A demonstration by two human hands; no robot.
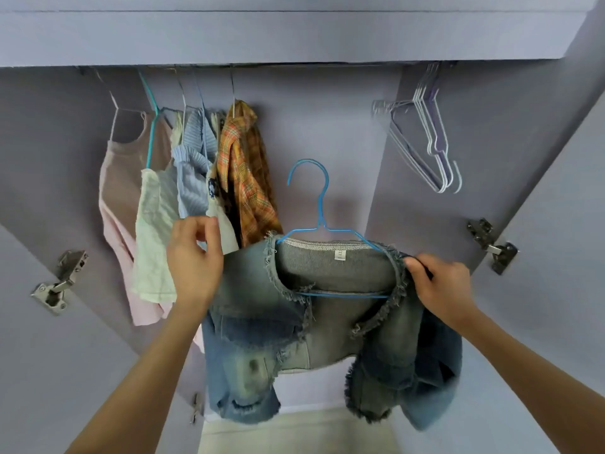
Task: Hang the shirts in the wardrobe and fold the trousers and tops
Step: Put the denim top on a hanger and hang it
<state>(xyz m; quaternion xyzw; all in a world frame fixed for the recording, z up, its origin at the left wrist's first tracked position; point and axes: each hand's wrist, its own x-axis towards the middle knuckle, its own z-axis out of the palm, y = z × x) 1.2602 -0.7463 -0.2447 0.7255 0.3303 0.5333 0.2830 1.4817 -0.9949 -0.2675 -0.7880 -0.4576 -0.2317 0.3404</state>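
A faded blue denim jacket (262,326) with frayed edges hangs on a blue wire hanger (319,204), held up in front of the open wardrobe, below the rail. My right hand (438,283) pinches the jacket's right shoulder over the hanger's end. My left hand (193,257) is at the jacket's left shoulder with curled fingers; whether it holds the denim or the garment behind it I cannot tell. On the rail (229,65) at the left hang several garments: a pink top (114,204), a pale cream top (155,234), a light blue ribbed top (193,178) and an orange plaid shirt (245,178).
Several empty white and lilac wire hangers (429,139) hang at the rail's right end. Both lilac wardrobe doors stand open, with metal hinges at the left (60,283) and right (491,245). A shelf edge (294,37) runs across above the rail.
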